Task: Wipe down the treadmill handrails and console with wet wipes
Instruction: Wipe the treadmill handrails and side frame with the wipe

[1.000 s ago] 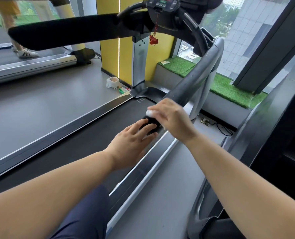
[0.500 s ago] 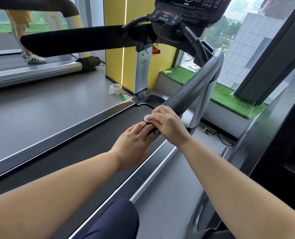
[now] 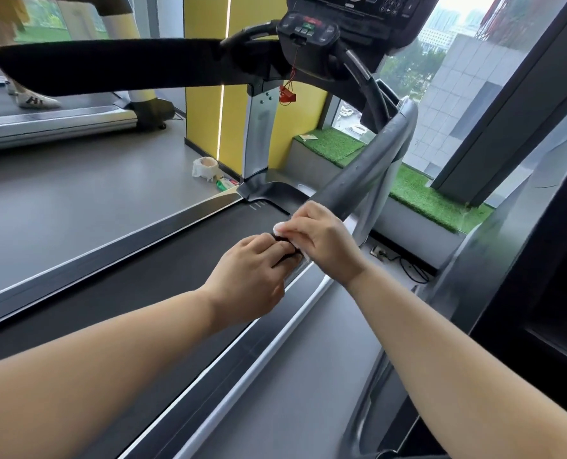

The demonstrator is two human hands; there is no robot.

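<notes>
Right hand (image 3: pixel 321 240) is closed over a white wipe (image 3: pixel 278 229), fingers curled down and clamping it against the lower end of the right rail (image 3: pixel 358 180). Only a small edge of the wipe shows, at the fingertips and below the palm; the remainder is hidden under the hand.

Left hand (image 3: pixel 252 276) meets the same rail end from below and to the left. Its fingers are curled, with the tips gripping the black end cap just beside the right hand's fingers. The two hands touch or nearly touch; which one cannot be determined.

The right rail is grey and rises diagonally from the hands toward the console (image 3: pixel 308 28), which sits at the top of the frame, well apart from both hands. The left rail (image 3: pixel 109 66) is black and runs horizontally across the upper left.

A red clip (image 3: pixel 287 94) hangs on a cord below the console. The belt (image 3: pixel 143 293) lies beneath the left forearm.

On the floor near the front post: a tape roll (image 3: pixel 204 167) and, just beside it, a green pack (image 3: pixel 225 185). Turf (image 3: pixel 424 197) lines the window ledge at right. A cable (image 3: pixel 411 270) lies on the floor beyond the right wrist. A second treadmill (image 3: pixel 60 122) stands at the upper left, with a shoe (image 3: pixel 37 101) on it.
</notes>
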